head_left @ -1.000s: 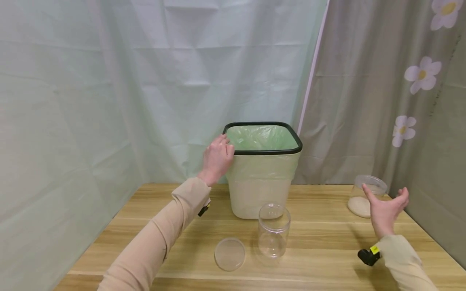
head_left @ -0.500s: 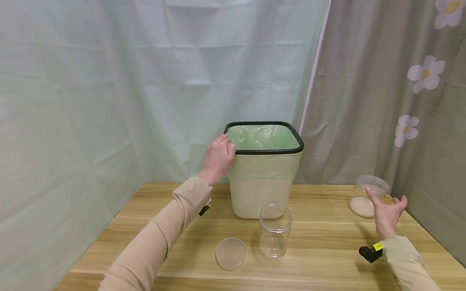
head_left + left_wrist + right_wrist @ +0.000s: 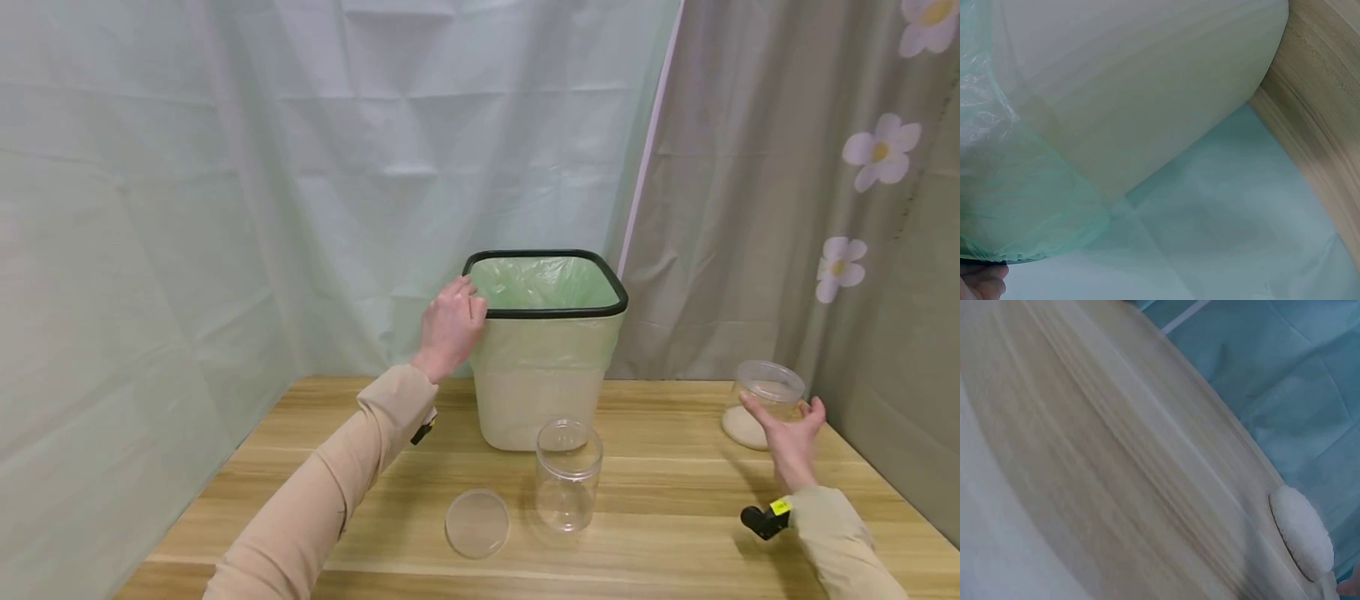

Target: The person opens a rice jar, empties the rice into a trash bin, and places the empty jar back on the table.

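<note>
A cream trash bin (image 3: pixel 536 400) with a black rim stands at the table's back, lined with a pale green plastic bag (image 3: pixel 540 283). My left hand (image 3: pixel 450 321) grips the rim at its left side; in the left wrist view those fingers (image 3: pixel 985 281) curl at the rim. At the far right stands a clear jar (image 3: pixel 767 383) with a white layer (image 3: pixel 1300 531) at its bottom. My right hand (image 3: pixel 789 433) is at its near side, thumb and fingers spread to either side. Whether they touch the jar I cannot tell.
An uncovered clear jar (image 3: pixel 567 479) stands in front of the bin. A round clear lid (image 3: pixel 477 523) lies flat to its left. All rest on a wooden table (image 3: pixel 660 533), with curtains (image 3: pixel 360 192) hanging behind and at both sides.
My right hand has shifted left and closer in around the far jar, its spread narrowing slightly. The left hand keeps its grip on the bin's rim.
</note>
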The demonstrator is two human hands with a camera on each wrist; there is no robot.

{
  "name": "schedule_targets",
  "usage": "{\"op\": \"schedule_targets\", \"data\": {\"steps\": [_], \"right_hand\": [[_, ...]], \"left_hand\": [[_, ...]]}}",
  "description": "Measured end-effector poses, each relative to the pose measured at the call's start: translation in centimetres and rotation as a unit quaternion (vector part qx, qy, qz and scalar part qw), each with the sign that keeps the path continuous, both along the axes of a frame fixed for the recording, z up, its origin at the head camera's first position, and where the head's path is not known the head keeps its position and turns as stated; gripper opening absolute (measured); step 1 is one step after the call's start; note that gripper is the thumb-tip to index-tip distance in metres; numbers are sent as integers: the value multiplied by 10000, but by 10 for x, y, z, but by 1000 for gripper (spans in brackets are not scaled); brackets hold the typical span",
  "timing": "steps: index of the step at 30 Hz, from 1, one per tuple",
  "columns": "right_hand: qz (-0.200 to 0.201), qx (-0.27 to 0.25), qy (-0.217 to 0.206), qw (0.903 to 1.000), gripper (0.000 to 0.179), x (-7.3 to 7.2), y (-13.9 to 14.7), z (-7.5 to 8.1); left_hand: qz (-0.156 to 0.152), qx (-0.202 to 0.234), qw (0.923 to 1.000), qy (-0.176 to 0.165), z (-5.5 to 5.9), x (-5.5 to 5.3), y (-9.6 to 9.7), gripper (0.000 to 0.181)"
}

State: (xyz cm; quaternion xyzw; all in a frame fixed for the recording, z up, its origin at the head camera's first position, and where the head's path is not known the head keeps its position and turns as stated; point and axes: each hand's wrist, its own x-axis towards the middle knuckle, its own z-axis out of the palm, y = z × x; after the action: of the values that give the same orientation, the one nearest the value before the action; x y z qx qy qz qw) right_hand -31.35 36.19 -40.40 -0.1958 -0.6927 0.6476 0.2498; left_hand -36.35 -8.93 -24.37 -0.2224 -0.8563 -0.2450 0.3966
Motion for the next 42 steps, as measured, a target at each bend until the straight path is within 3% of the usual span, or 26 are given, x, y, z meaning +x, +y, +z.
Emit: {"op": "schedule_targets", "data": {"steps": [6,16,27,42], "right_hand": [[-160,-15,142,9998,106,-4,-1,-1],[-622,417,188,9970,105,-11,-6,-6],[-731,236,389,9963,102,-18,-11,-8],[-758,124,306,9966,107,-25,-10,-16]], "left_hand": [[-7,-12,10000,50,0,1,1,34],[25,-19,10000,44,0,0,0,33],[34,-1,10000,56,0,0,-1,33],[1,-12,10000,28,0,2,-2,34]]}}
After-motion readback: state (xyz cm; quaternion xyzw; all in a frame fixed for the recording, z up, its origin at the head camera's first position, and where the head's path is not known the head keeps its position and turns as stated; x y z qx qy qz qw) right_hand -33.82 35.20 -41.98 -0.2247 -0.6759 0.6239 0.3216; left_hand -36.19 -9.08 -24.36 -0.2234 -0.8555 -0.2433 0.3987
